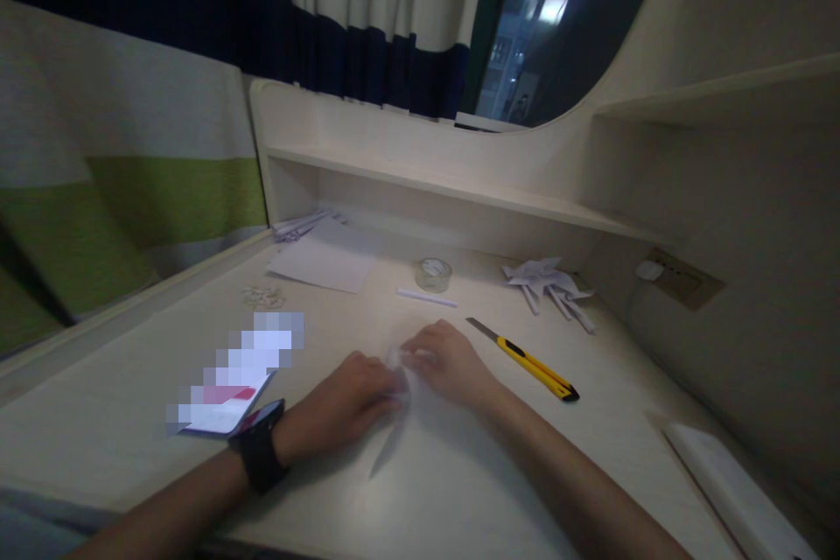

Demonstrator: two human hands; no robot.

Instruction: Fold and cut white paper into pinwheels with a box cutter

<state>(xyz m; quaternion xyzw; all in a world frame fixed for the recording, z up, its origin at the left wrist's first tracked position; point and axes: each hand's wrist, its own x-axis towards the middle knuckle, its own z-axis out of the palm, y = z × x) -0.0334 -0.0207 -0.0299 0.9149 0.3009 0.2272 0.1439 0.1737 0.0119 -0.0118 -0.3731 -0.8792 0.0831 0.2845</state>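
Observation:
My left hand [360,394], with a black watch [261,451] on its wrist, is closed on a piece of white paper [412,398] just above the desk. From the other side my right hand [450,359] pinches the same paper, and the two hands almost meet. The paper is partly covered by the fingers and blurred, so its exact shape is unclear. A yellow utility knife [528,360] with its blade out lies to the right of my right hand. Beyond the hands are a thin white paper tube [426,297] and a roll of clear tape [433,274].
White paper pinwheels [544,278] lie at the back right. White paper sheets [328,255] and rolled paper sticks [302,226] are at the back left. Small pale pieces [262,297] lie near a lit phone [240,385]. A shelf [433,179] spans the back; a plug [649,269] sits right.

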